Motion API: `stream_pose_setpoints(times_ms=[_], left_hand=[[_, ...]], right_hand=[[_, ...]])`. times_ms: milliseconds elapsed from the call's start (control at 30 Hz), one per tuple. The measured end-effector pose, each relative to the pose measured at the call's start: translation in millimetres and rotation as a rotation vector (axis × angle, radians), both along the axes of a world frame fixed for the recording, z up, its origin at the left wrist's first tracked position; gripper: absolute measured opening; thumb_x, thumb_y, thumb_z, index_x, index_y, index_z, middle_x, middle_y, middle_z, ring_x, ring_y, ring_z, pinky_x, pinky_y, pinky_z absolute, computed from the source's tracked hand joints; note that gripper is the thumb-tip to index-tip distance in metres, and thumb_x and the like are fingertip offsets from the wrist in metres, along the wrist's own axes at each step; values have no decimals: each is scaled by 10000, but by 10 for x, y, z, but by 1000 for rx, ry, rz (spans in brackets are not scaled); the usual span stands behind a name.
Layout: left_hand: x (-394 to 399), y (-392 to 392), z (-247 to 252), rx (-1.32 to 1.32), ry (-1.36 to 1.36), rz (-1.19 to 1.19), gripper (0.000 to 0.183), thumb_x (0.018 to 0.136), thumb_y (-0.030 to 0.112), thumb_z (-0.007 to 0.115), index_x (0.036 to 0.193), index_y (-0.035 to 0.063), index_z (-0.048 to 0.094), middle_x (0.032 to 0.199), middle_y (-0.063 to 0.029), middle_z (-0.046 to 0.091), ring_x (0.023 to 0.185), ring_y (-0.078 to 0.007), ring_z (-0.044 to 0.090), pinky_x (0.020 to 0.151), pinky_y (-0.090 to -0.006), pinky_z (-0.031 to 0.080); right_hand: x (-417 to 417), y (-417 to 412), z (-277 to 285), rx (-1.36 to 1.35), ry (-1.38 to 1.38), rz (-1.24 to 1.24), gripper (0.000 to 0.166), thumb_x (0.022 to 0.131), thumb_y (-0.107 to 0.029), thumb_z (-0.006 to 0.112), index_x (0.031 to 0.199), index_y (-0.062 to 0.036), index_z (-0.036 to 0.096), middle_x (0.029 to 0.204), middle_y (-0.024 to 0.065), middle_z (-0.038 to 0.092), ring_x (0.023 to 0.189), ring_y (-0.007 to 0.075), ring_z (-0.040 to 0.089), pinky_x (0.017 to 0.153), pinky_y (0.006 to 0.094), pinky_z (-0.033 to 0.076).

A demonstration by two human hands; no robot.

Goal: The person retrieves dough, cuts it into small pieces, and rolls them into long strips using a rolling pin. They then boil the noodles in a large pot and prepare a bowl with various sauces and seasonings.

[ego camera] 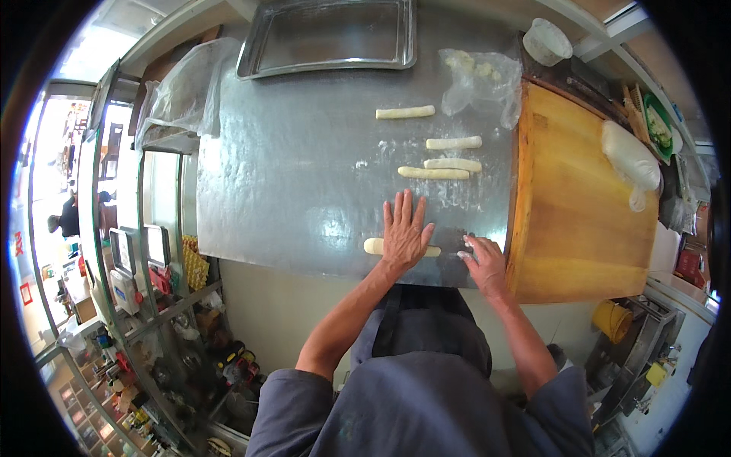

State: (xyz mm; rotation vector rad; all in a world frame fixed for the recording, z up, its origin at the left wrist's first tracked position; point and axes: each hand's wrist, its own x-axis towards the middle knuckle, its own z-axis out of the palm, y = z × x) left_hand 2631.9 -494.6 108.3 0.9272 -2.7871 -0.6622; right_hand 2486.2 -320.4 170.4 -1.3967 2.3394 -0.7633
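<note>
My left hand [405,234] lies flat, fingers apart, across a dough strip [374,246] near the front edge of the metal worktop [274,171]; the strip shows on both sides of the hand. To its right, my right hand [484,260] is over the worktop with its fingers bent and a small pale bit, perhaps dough, at the fingertips. Beyond the hands lie several dough strips: one [433,173] touches or nearly touches another [452,165], with one [454,143] behind them and one [405,112] farther back to the left. White flour is scattered around them.
A metal tray [331,68] sits at the back. A plastic bag with pale pieces [482,80] lies back right, beside a wooden board [588,200] bearing a white plastic bag [631,157]. A white tub [547,43] stands beyond; plastic sheeting [188,91] covers something at back left.
</note>
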Motion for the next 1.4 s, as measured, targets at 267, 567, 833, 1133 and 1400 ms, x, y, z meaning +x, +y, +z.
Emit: stream_pose_setpoints(times_ms=[267, 567, 833, 1133, 1400], left_hand=[[-136, 226, -7, -72, -23, 21, 710, 973, 445, 557, 1534, 43, 390, 1623, -292, 218, 1503, -476, 197, 1203, -638, 141], [-314, 434, -23, -98, -35, 65, 764, 961, 469, 560, 1542, 15, 360, 1610, -319, 219, 1500, -482, 202, 1201, -646, 139], [-442, 587, -8, -144, -112, 99, 834, 945, 545, 555, 1546, 5, 349, 1602, -332, 229, 1493, -490, 211, 1185, -669, 153], [-448, 553, -48, -3, 35, 85, 789, 950, 541, 556, 1528, 30, 393, 1608, -274, 282, 1500, -441, 235, 1191, -645, 159], [424, -40, 71, -117, -8, 202, 696, 971, 450, 570, 1526, 63, 407, 1614, -221, 304, 1503, -389, 260, 1211, -602, 162]], right_hand=[[-145, 243, 121, -26, -53, 20, 345, 845, -139, 775, 1165, -56, 674, 1030, 117, 709, 945, 325, 656, 840, 428, 499], [-334, 451, 136, -30, -139, 33, 351, 843, -130, 775, 1169, -52, 674, 1031, 119, 707, 958, 325, 646, 860, 430, 500], [-403, 474, 192, -32, -136, 80, 369, 831, -116, 778, 1182, -56, 678, 1018, 117, 707, 934, 323, 643, 842, 427, 504], [-346, 245, 305, 16, -117, 51, 344, 847, -110, 760, 1174, -42, 674, 1000, 129, 699, 931, 324, 651, 842, 422, 507], [-288, 88, 377, 92, -174, 50, 331, 881, -97, 726, 1199, -33, 661, 1034, 139, 701, 981, 329, 652, 866, 418, 508]])
